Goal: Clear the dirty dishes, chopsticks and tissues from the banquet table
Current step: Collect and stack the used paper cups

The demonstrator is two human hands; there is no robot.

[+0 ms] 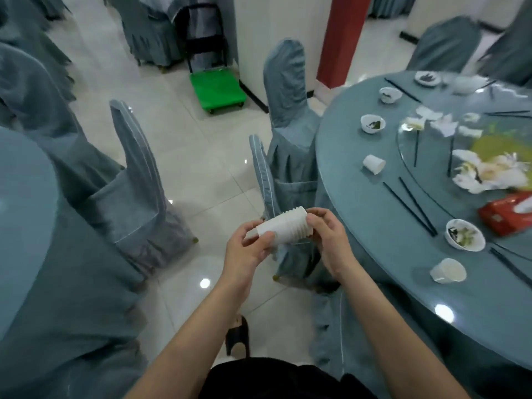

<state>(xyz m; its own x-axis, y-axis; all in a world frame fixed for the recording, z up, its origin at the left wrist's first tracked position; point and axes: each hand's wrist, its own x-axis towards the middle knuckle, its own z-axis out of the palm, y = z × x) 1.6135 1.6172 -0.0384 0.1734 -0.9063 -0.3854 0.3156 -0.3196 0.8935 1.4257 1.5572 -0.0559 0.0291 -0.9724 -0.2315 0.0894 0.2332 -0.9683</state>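
Observation:
A stack of nested white paper cups point(283, 227) lies sideways in front of me, over the floor and left of the banquet table point(339, 156). My left hand point(247, 249) grips its narrow end and my right hand point(328, 237) holds its rim end. On the table stand a dirty white bowl point(465, 234), two smaller bowls point(372, 123) point(390, 95) and a small plate point(427, 78). Two loose paper cups point(374, 164) point(447, 270) lie tipped over. Black chopsticks point(411, 210) and crumpled tissues point(489, 174) are scattered about.
A red tissue box point(506, 216) sits by the glass turntable point(403, 145). Blue-covered chairs point(288, 90) point(138, 180) stand on the tiled floor between tables. A green flat trolley point(217, 89) is parked by the white wall, near a red pillar point(342, 38).

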